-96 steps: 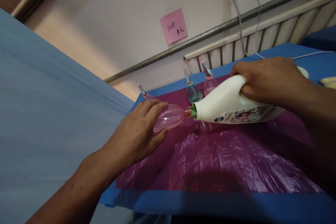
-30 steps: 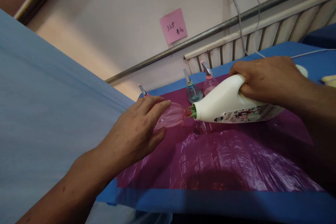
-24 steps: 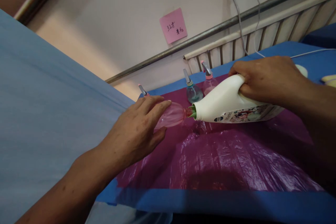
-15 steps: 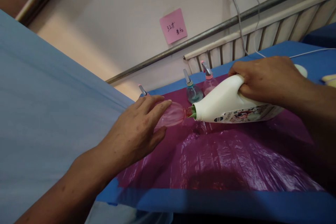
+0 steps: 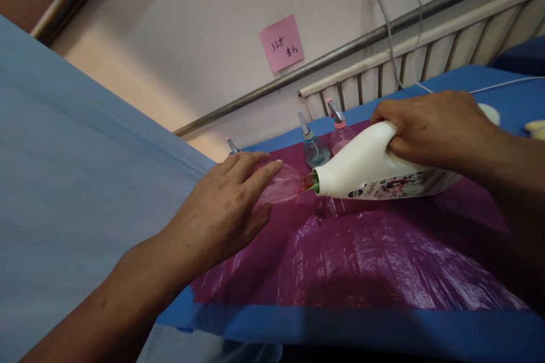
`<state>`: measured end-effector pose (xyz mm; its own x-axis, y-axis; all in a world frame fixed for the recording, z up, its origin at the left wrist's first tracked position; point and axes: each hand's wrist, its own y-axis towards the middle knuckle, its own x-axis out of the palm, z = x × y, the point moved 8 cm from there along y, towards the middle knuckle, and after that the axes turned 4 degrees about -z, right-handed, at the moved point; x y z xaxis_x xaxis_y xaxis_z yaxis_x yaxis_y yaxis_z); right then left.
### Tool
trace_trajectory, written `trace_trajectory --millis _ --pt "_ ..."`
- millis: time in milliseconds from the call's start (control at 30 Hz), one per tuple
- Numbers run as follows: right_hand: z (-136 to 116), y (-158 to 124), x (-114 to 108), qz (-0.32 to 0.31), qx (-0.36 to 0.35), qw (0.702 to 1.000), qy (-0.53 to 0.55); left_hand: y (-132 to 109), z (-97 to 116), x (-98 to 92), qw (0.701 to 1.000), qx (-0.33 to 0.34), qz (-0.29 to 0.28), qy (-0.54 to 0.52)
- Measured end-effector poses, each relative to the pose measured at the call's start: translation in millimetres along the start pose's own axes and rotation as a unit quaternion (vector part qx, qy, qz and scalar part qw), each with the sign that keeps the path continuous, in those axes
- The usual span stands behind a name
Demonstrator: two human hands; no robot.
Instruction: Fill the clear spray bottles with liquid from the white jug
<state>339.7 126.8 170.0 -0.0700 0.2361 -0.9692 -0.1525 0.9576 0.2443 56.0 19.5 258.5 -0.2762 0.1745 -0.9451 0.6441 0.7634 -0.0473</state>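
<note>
My right hand (image 5: 443, 127) grips the handle of a white jug (image 5: 361, 161) with a printed label. The jug is tipped onto its side, mouth to the left. The green spout (image 5: 314, 181) in its mouth meets the reddish neck of a clear pink bottle (image 5: 286, 182). Around that bottle's body my left hand (image 5: 232, 195) is closed, hiding its lower end. Just behind stand a teal spray bottle (image 5: 316, 152) and a pink spray bottle (image 5: 340, 135). Any flow between jug and bottle cannot be made out.
A shiny purple plastic sheet (image 5: 361, 255) covers much of the blue table (image 5: 383, 326). Another trigger head (image 5: 232, 146) shows behind my left hand. A pale blue cloth (image 5: 85, 181) hangs at the left. Along the wall run a metal pipe (image 5: 264, 91) and cables (image 5: 388, 34).
Almost nothing differs. The view has shifted very slightly, while both hands, the jug and the pink bottle keep the same pose.
</note>
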Motion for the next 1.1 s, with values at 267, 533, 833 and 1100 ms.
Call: trace_trajectory --millis 267,533,833,1100 --pt "-1 0 -2 -0.018 0.003 1.0 -0.009 2 2 1.1 1.0 0.004 -0.004 0.003" --pt "-4 -1 -3 -0.029 0.001 0.999 -0.015 7 7 -3.4 0.998 0.02 -0.008 0.05" --pt "-5 -1 -3 -0.022 -0.007 1.0 -0.009 19 21 -12.5 0.995 0.051 -0.01 0.085" --pt "-4 -1 -4 0.009 -0.025 1.0 0.016 29 37 -20.5 0.989 0.078 -0.002 0.125"
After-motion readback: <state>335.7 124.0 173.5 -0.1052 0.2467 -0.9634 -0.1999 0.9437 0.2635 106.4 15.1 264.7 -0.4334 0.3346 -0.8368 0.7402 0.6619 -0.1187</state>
